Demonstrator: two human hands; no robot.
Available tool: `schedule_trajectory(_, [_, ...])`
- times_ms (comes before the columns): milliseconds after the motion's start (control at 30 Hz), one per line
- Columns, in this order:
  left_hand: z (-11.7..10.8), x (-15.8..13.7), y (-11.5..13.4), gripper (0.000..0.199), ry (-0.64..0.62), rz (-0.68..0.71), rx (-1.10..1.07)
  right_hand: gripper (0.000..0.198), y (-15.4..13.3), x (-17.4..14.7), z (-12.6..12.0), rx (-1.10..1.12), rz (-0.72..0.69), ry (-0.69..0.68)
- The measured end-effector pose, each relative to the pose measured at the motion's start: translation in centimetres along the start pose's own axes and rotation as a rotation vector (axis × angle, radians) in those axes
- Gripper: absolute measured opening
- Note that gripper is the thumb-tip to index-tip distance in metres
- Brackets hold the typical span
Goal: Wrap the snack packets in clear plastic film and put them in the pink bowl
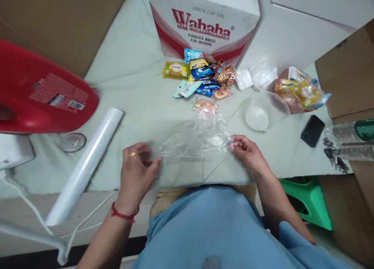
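Observation:
A thin, crumpled clear plastic bag [195, 138] lies spread on the table in front of me. My right hand [247, 152] pinches its right edge between thumb and fingertips. At the opposite edge is my left hand [137, 167], slightly blurred, its thumb and fingers apart; the thumb tip is close to the plastic, and I cannot tell whether it touches. Just beyond the bag sits a pink wrapped snack [206, 106], partly behind the raised film. Farther back is a pile of wrapped snacks [204, 74] in blue, yellow and brown packets.
A clear plastic tub [276, 109] stands right of the bag, near a filled snack bag [300, 90]. At left are a plastic film roll [87, 164] and a red jug [43, 90]. A Wahaha carton [204, 23] stands behind; a black box [312, 130] and keys [336, 158] lie right.

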State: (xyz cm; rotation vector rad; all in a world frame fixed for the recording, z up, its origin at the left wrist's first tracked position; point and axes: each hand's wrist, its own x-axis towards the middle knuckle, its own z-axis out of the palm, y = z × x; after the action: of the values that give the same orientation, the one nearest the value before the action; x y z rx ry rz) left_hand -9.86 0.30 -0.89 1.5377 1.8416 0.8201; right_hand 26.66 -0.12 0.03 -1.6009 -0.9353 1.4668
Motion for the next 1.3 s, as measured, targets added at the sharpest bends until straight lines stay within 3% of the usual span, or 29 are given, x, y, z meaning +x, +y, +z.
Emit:
schedule_trajectory(67, [0.3,-0.4,0.1,0.038,0.098,0.327,0.2,0.045,0.0,0.2,0.2,-0.035,-0.019,-0.023])
schedule_trajectory(100, [0.6,-0.4,0.3,0.033,0.09,0.475,0.267,0.044,-0.1,0.3,0.3,-0.05,-0.03,-0.033])
schedule_trajectory(200, [1.6,0.3,0.9,0.04,-0.091,0.716,0.343,0.044,-0.3,0.5,0.3,-0.085,-0.057,-0.044])
schedule_trajectory(300, [2.3,1.5,1.3,0.042,-0.21,0.682,0.338,0.045,-0.1,0.4,-0.3,-0.133,-0.082,-0.031])
schedule_trajectory(467, [2.6,2.9,1.0,0.038,-0.178,0.512,0.331,0.036,0.5,-0.1,-2.4,-0.38,-0.139,0.033])
schedule_trajectory(567, [2.6,2.9,0.6,0.035,-0.2,0.508,0.323,0.024,-0.7,-0.3,-2.8,-0.654,-0.288,0.221])
schedule_trajectory(633, [2.8,2.8,0.4,0.031,-0.195,0.531,0.322,0.022,-2.1,-0.1,-2.0,-0.783,-0.457,0.258])
schedule_trajectory(767, [3.1,2.2,0.0,0.028,-0.191,0.578,0.326,0.046,-4.0,1.8,1.5,-0.997,-0.715,-0.063])
schedule_trajectory(867, [3.1,1.7,-0.3,0.036,-0.225,0.59,0.359,0.068,-3.9,4.0,3.9,-1.149,-0.696,-0.231])
schedule_trajectory(933, [2.9,1.3,-0.6,0.043,-0.252,0.584,0.378,0.056,-3.7,4.6,4.6,-1.207,-0.685,-0.273])
schedule_trajectory(1033, [2.6,0.8,-0.9,0.05,-0.261,0.578,0.383,0.028,-3.9,3.2,4.2,-1.257,-0.767,-0.292])
schedule_trajectory(1133, [2.4,0.6,-1.2,0.056,-0.249,0.564,0.362,0.027,-4.4,-0.6,2.6,-1.295,-0.824,-0.402])
schedule_trajectory(1233, [2.2,0.7,-1.5,0.057,-0.256,0.572,0.331,0.023,-5.1,-4.5,0.4,-1.225,-0.714,-0.675])
schedule_trajectory(1300, [2.1,0.8,-1.7,0.055,-0.262,0.588,0.3,0.029,-5.8,-5.9,-1.0,-1.105,-0.606,-0.753])
